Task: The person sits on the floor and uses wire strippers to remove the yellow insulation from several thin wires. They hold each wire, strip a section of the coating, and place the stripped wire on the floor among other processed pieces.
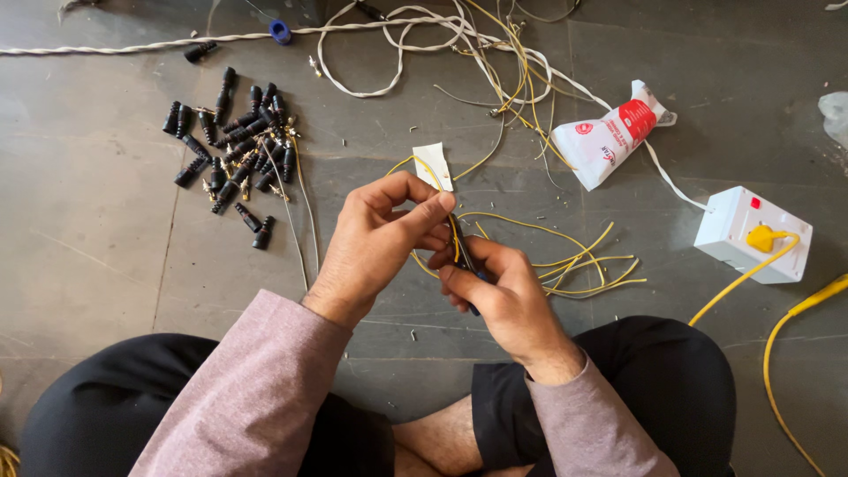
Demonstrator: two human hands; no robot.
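Left hand (375, 238) pinches yellow wire (548, 231); right hand (495, 291) grips, seemingly, a dark tool (465, 256).

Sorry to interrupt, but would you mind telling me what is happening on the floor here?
A person sits cross-legged on the floor. The left hand pinches a thin yellow wire, while the right hand holds a small dark tool against it. A pile of black connectors lies to the left, and a white socket box with a yellow plug sits to the right.
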